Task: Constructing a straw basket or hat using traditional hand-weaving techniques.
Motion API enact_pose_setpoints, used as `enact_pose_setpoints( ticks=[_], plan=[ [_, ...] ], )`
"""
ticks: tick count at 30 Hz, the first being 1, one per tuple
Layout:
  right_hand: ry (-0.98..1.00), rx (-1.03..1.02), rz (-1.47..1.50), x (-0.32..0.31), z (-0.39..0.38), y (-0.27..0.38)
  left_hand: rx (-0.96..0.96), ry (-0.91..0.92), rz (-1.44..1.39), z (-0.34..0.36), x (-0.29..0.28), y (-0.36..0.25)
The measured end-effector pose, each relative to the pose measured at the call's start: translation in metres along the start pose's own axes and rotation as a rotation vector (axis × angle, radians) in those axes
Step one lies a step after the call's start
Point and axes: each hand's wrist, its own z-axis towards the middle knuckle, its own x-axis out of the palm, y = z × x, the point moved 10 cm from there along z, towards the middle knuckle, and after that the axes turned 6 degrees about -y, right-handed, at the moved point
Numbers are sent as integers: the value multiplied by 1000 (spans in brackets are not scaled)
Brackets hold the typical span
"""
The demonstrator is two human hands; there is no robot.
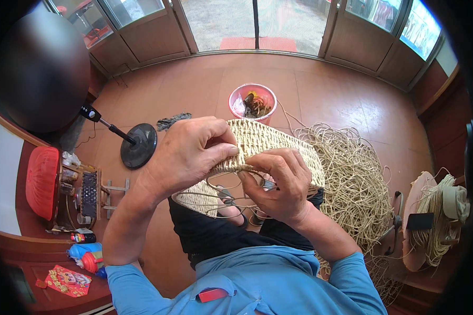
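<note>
A pale straw-coloured woven piece [283, 151] rests over my lap, with a gap at its near middle crossed by loose loops of cord [219, 190]. My left hand [197, 155] grips the weave from the upper left, thumb and fingers closed on its edge beside the gap. Just right of it, my right hand [276, 181] has bent fingers closed on the cord at that same edge, its thumb below the rim. The fingertips of both hands are partly hidden by the weave and each other.
A big tangle of cord [352, 184] lies at my right, near a round wooden stool [419, 194] with coiled cord and a dark phone. A pink bucket [252, 89] stands ahead, a fan base [138, 147] at left, a red chair [41, 181] and bottles further left.
</note>
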Motion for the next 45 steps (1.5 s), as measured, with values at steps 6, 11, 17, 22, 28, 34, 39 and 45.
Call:
enact_pose_setpoints(
  ticks=[6,11,17,22,28,34,39,45],
  plan=[
    [60,18,6,3,7,-2,-82,98,-35,9,6,7],
    [98,13,-1,4,10,1,-148,142,-79,6,10,17],
    [108,41,-7,6,10,-1,372,-594,436,-14,-30,-20],
    [91,26,-5,5,10,-2,338,-291,11,-33,-14,0],
    [87,10,-2,7,10,-2,403,-131,5,-38,5,1],
    [92,7,-10,8,10,-2,450,-105,29,-33,9,2],
    [100,6,-23,9,10,-3,489,-79,33,-27,9,4],
    [95,-15,-18,13,11,-1,507,-25,106,-23,9,0]
  ],
)
